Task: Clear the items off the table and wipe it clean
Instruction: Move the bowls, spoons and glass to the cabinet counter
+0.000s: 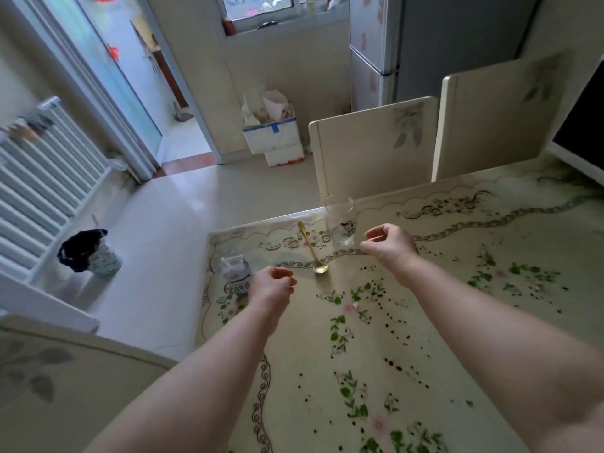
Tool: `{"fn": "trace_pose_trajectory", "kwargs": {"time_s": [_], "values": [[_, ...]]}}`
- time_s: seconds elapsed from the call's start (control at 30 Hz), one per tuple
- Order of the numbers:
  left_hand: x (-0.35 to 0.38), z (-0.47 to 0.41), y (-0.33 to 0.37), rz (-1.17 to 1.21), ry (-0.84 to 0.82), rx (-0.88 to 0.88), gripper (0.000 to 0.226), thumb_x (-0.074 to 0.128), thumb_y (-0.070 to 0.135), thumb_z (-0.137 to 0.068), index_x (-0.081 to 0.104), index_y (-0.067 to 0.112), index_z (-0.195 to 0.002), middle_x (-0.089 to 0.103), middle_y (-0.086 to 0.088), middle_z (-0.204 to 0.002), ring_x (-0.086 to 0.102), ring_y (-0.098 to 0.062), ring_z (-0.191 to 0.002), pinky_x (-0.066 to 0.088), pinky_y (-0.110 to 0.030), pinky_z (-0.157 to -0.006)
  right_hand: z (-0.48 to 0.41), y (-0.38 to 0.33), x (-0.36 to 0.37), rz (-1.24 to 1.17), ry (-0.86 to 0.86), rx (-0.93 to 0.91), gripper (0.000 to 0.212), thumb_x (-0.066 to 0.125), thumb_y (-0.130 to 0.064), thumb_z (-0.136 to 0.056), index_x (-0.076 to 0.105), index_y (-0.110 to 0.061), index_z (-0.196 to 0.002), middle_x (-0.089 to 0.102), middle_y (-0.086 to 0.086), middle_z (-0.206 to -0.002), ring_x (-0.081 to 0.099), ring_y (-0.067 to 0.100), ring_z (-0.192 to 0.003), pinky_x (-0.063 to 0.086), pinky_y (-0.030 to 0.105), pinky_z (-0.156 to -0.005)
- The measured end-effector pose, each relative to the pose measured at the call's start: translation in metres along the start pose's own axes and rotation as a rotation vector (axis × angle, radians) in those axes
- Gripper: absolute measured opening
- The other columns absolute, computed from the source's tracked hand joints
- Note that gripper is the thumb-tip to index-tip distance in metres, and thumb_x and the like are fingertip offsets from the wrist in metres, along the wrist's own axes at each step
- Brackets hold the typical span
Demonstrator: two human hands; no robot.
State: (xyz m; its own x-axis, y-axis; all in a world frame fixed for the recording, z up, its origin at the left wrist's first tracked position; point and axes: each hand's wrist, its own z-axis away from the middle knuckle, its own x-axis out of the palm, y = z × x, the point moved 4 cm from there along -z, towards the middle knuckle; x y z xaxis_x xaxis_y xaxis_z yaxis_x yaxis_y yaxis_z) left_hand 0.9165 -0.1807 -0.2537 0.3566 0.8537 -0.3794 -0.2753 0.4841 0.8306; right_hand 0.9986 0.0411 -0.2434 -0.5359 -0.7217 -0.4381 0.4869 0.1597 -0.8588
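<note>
A floral-patterned table (pixel 457 322) carries a clear drinking glass (pixel 340 222) near its far edge. A gold spoon (pixel 313 250) lies just left of the glass, and a small white carton (pixel 236 272) stands at the left corner. Dark crumbs (pixel 389 322) are scattered over the tabletop. My left hand (pixel 273 284) hovers beside the carton with loosely curled fingers and holds nothing. Just right of the glass, my right hand (pixel 389 245) hangs above the table, fingers loosely curled and empty.
Two chair backs (pixel 376 148) stand against the table's far side. On the floor to the left is a waste bin with a dark bag (pixel 88 253). White foam boxes (pixel 274 135) sit by the wall, a radiator (pixel 42 178) lines the left, and a fridge (pixel 376 50) stands behind.
</note>
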Motion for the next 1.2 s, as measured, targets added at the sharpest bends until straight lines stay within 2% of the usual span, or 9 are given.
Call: {"fn": "trace_pose_trajectory", "kwargs": {"time_s": [0.13,0.27,0.4,0.53,0.77,0.9,1.03,1.13,1.2], "values": [[0.017,-0.028,0.004,-0.039,0.000,0.005,0.016,0.051,0.006,-0.096,0.062,0.012,-0.107,0.067,-0.005,-0.099,0.061,-0.017,-0.089,0.047,-0.025,-0.067,-0.048,-0.004,0.014,0.026,0.001,-0.002,0.045,0.074,-0.028,-0.077,0.053,-0.018,-0.116,0.060,0.001,-0.113,0.059,0.019,-0.101,0.052,0.035,-0.088],[0.030,-0.052,0.003,-0.091,0.012,0.013,0.017,0.051,0.006,-0.096,0.063,0.013,-0.105,0.069,-0.003,-0.097,0.063,-0.015,-0.088,0.048,-0.027,-0.070,-0.088,-0.003,0.029,0.073,-0.009,-0.050,0.083,0.082,-0.035,-0.067,0.037,-0.022,-0.135,0.047,0.001,-0.137,0.049,0.023,-0.121,0.043,0.039,-0.099],[0.039,-0.070,0.002,-0.136,0.024,0.018,0.014,0.053,0.008,-0.095,0.062,0.019,-0.098,0.068,-0.001,-0.095,0.063,-0.015,-0.089,0.050,-0.029,-0.073,-0.118,0.007,0.048,0.100,-0.057,-0.080,0.101,0.085,-0.038,-0.059,0.028,-0.026,-0.142,0.042,0.000,-0.143,0.041,0.025,-0.129,0.037,0.042,-0.106],[0.042,-0.086,0.002,-0.180,0.039,0.007,0.013,0.054,0.009,-0.095,0.063,0.019,-0.098,0.068,0.000,-0.095,0.063,-0.017,-0.090,0.053,-0.035,-0.082,-0.130,0.011,0.062,0.092,-0.074,-0.118,0.106,0.087,-0.042,-0.055,0.028,-0.028,-0.142,0.045,0.001,-0.141,0.043,0.025,-0.128,0.039,0.041,-0.105],[0.051,-0.114,0.006,-0.267,0.047,0.002,0.008,0.060,0.016,-0.092,0.064,0.019,-0.099,0.068,-0.004,-0.098,0.062,-0.023,-0.095,0.053,-0.043,-0.089,-0.121,0.012,0.049,0.034,-0.046,-0.231,0.092,0.088,-0.042,-0.051,0.044,-0.028,-0.131,0.055,-0.006,-0.131,0.055,0.015,-0.114,0.047,0.027,-0.092],[0.063,-0.131,0.018,-0.300,0.049,0.008,0.007,0.065,0.018,-0.090,0.065,0.014,-0.095,0.068,-0.008,-0.095,0.064,-0.026,-0.092,0.055,-0.045,-0.086,-0.098,0.013,0.023,0.072,-0.119,-0.312,0.087,0.088,-0.042,-0.051,0.046,-0.030,-0.127,0.056,-0.010,-0.125,0.055,0.010,-0.104,0.046,0.020,-0.082],[0.078,-0.146,0.023,-0.386,0.030,-0.016,0.015,0.067,0.020,-0.088,0.065,0.008,-0.097,0.068,-0.009,-0.093,0.063,-0.022,-0.083,0.054,-0.034,-0.073,-0.078,0.023,0.000,0.178,-0.149,-0.342,0.087,0.087,-0.046,-0.049,0.047,-0.033,-0.125,0.057,-0.013,-0.125,0.056,0.010,-0.108,0.052,0.031,-0.089],[0.087,-0.155,0.025,-0.463,0.087,-0.032,0.024,0.072,0.029,-0.084,0.065,0.008,-0.093,0.069,-0.012,-0.091,0.064,-0.024,-0.079,0.056,-0.036,-0.074,-0.069,0.034,-0.015,0.227,-0.138,-0.332,0.088,0.087,-0.046,-0.050,0.046,-0.034,-0.127,0.057,-0.014,-0.127,0.055,0.008,-0.111,0.050,0.032,-0.093],[0.090,-0.155,0.028,-0.505,0.130,-0.047,0.030,0.072,0.035,-0.084,0.064,0.006,-0.089,0.068,-0.012,-0.087,0.063,-0.024,-0.075,0.054,-0.034,-0.067,-0.064,0.037,-0.024,0.213,-0.132,-0.336,0.088,0.088,-0.042,-0.051,0.047,-0.032,-0.128,0.056,-0.014,-0.128,0.054,0.007,-0.113,0.049,0.031,-0.096]]}}
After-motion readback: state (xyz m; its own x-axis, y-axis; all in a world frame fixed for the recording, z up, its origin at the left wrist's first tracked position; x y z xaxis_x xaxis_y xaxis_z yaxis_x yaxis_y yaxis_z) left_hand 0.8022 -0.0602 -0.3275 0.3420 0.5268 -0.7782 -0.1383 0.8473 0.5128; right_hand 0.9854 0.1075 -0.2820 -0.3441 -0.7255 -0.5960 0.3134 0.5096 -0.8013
